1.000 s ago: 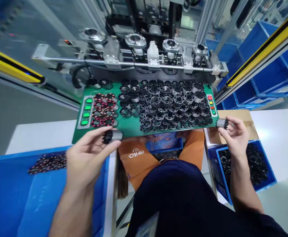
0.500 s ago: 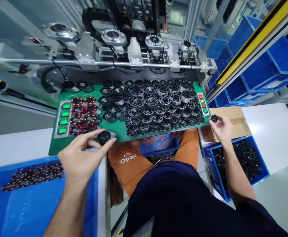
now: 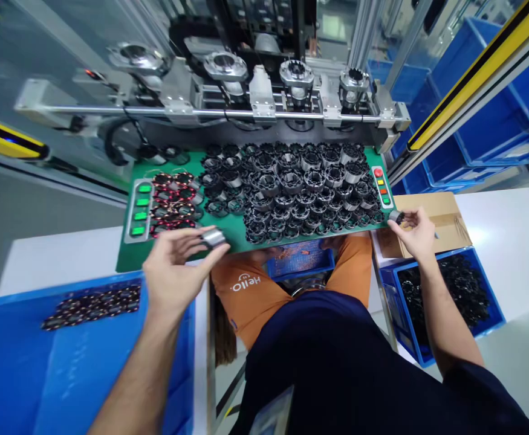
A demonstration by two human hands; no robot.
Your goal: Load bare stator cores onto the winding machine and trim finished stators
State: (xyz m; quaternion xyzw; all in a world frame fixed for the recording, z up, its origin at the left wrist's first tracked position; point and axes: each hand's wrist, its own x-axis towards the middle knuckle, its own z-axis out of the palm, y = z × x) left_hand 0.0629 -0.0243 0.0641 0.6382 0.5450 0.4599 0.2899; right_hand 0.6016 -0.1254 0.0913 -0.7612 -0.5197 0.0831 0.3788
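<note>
My left hand [image 3: 178,266] pinches a bare stator core [image 3: 213,238] between thumb and fingers, above the front left of the green work surface [image 3: 241,241]. The core's silvery side faces up. Beyond the right end of that surface, my right hand [image 3: 416,232] grips a second, smaller-looking stator core [image 3: 396,216] with its fingertips. Rows of stacked unwound stator cores [image 3: 291,181] with black end pieces cover the middle and right of the surface. Near my left fingers sit several wound stators [image 3: 176,202] with copper and red wire.
Behind the surface stands a winding machine with round metal holders [image 3: 225,66] along a rail. Button panels [image 3: 139,210] flank the parts. A blue bin [image 3: 10,362] at left holds wound stators; another [image 3: 488,266] at right holds black parts beside a cardboard box [image 3: 445,211].
The core in my left hand has turned so its silvery side shows instead of its open end. My right hand keeps its core nearly in place. The whole view has shifted slightly.
</note>
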